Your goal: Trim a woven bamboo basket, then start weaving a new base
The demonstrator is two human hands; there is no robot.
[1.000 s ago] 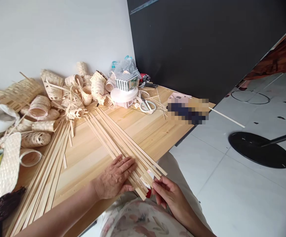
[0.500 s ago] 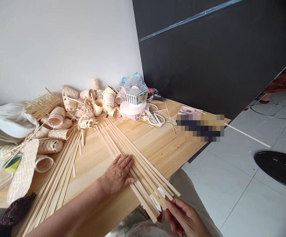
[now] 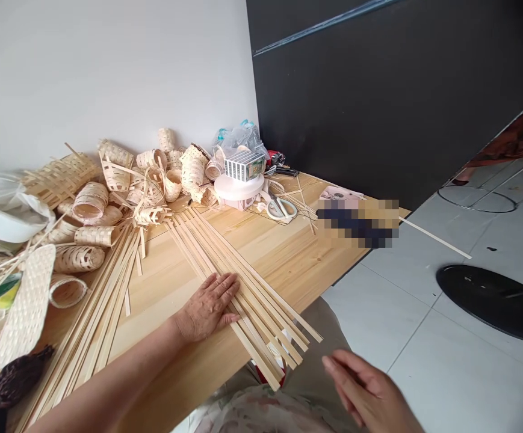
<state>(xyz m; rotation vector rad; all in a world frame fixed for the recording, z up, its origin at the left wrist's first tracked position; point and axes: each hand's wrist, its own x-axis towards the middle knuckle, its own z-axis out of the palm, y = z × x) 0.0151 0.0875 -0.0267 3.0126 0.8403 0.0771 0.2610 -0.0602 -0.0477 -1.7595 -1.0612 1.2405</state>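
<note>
The right hand (image 3: 367,391) has lifted off the pale flat bamboo strips (image 3: 261,319), fingers apart; the left hand (image 3: 204,308) presses flat, keeping them aligned, fingers close together.

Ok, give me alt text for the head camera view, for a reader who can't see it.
A person's left hand rests flat on a fan of long, thin bamboo strips on a wooden table, while the open right hand is held apart from them. Woven bamboo baskets lie piled beyond.
</note>
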